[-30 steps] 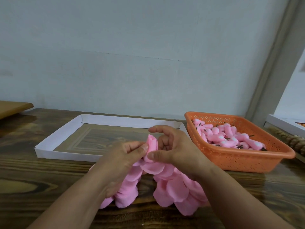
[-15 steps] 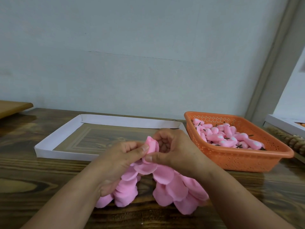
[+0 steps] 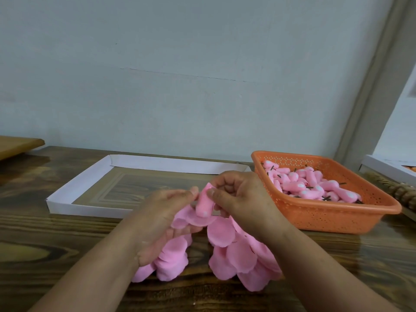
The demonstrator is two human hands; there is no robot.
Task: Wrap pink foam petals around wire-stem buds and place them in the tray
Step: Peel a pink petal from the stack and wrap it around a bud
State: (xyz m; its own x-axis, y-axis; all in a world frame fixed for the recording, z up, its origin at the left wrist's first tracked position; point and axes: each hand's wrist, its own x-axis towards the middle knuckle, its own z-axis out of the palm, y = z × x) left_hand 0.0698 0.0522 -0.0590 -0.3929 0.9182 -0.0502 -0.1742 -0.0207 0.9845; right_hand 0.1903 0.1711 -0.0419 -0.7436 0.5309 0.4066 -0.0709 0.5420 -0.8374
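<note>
A pale blue-grey wall (image 3: 180, 75) rises behind the dark wooden table (image 3: 33, 239). A shallow white cardboard tray (image 3: 74, 190) lies toward its far edge, an orange perforated plastic basket (image 3: 326, 219) of pink buds at its right. Pink foam petals (image 3: 234, 251) hang at the near edge. The left hand (image 3: 164, 219) grips them; the right hand (image 3: 240, 199) pinches the pink foam bud (image 3: 203, 204).

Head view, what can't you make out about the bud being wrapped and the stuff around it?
- Bud: wire stem hidden by right hand and petals.
- Left hand: fingertips covered by petals.
- White box, far right: cut off by frame edge.
</note>
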